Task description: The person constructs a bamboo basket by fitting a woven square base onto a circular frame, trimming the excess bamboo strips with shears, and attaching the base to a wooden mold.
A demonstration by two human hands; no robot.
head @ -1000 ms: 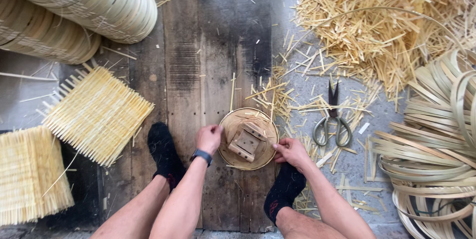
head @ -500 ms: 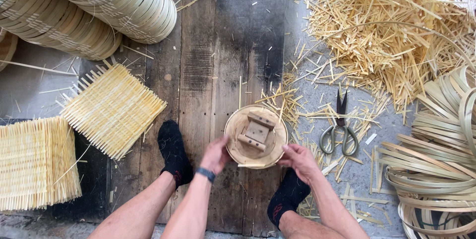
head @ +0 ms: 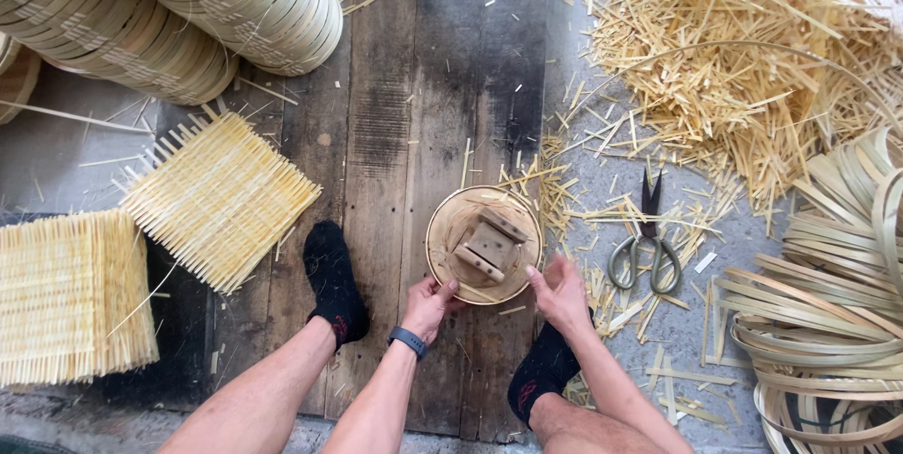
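A round bamboo steamer ring (head: 483, 244) lies on the dark wooden boards (head: 414, 87), with a small wooden block form (head: 489, 245) inside it. My left hand (head: 429, 306), a dark watch on its wrist, grips the ring's near left rim. My right hand (head: 562, 293) touches the near right rim with the fingers spread along it. My two feet in black socks rest on either side of my hands.
Scissors (head: 644, 243) lie right of the ring among bamboo offcuts (head: 743, 68). Coiled bamboo strips (head: 828, 303) sit at the right edge. Woven slat mats (head: 218, 196) and a stack of mats (head: 71, 294) lie left. Stacked steamer rings (head: 179, 12) lie top left.
The view has shifted, and the ring sits lower and rightward in frame. Both hands have slid from the ring's sides toward its near rim.
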